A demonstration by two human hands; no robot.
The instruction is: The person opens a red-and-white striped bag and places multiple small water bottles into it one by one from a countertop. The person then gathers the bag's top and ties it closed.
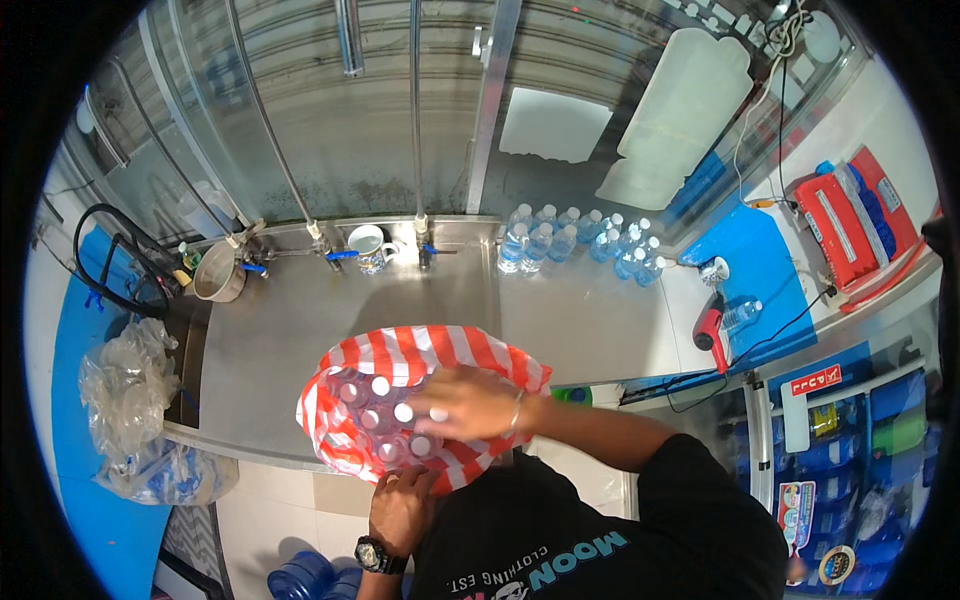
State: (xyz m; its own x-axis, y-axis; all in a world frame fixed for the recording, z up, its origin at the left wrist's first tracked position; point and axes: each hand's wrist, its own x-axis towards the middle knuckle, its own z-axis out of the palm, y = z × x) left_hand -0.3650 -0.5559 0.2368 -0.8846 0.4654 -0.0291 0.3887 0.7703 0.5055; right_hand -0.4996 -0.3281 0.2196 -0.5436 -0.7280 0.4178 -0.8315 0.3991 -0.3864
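A red-and-white striped plastic bag (431, 343) sits wide-mouthed at the front edge of the steel counter. Inside it stand several small clear plastic bottles (371, 420) with white caps. My left hand (405, 504), with a black watch on the wrist, grips the near rim of the bag. Over the bag's mouth, my right hand (466, 405) is blurred, reaching in from the right among the bottle tops. Its fingers partly hide the caps, so whether it holds a bottle cannot be told.
Several filled water bottles (562, 244) stand at the back right of the steel counter (262, 360). Blue-handled taps (343, 256), a patterned mug (370, 251) and a plastic bowl (219, 274) line the back. A red heat gun (710, 330) lies right; clear plastic bags (127, 382) lie left.
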